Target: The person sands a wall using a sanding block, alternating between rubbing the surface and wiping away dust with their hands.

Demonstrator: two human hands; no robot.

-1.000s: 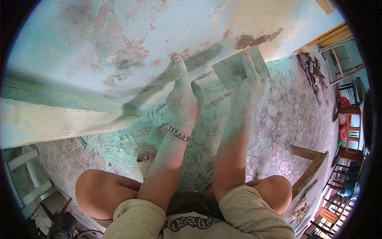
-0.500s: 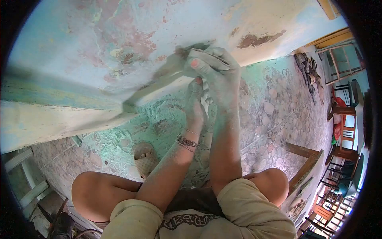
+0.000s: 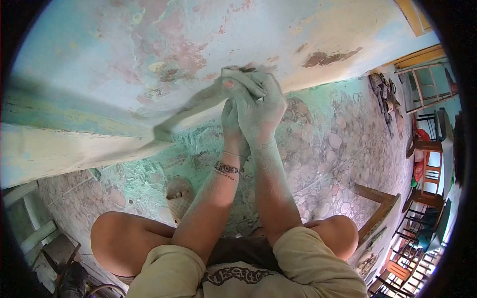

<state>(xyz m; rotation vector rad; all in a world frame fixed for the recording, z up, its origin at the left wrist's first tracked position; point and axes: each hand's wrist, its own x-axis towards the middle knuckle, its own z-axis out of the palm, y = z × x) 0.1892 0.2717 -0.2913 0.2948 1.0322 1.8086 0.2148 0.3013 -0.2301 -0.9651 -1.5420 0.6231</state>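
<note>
Pale dust coats both of my hands, which meet low against the painted wall (image 3: 194,30). My right hand (image 3: 261,104) is closed, its thumb pressing on a folded, dust-covered piece of sandpaper (image 3: 246,82) at the wall face. Tucked close behind the right wrist, my left hand (image 3: 232,121) has its thumb raised and its fingers curled; the right hand hides most of them, and I cannot tell what they grip. Bracelets (image 3: 227,169) circle the left wrist. Around the hands the wall has reddish-brown worn patches (image 3: 332,57) and flaking paint.
Pale green dust covers the stone-patterned floor (image 3: 318,144) along the wall base. My sandalled foot (image 3: 179,193) rests below the left forearm. A wooden frame (image 3: 380,213) stands by my right knee. Footwear (image 3: 385,97) lies at the wall's far end, and wooden chairs (image 3: 430,171) stand farther right.
Both hands have shifted left along the wall, and the left hand has dropped lower behind the right wrist, hiding its fingers more. The sandpaper has moved with the right hand.
</note>
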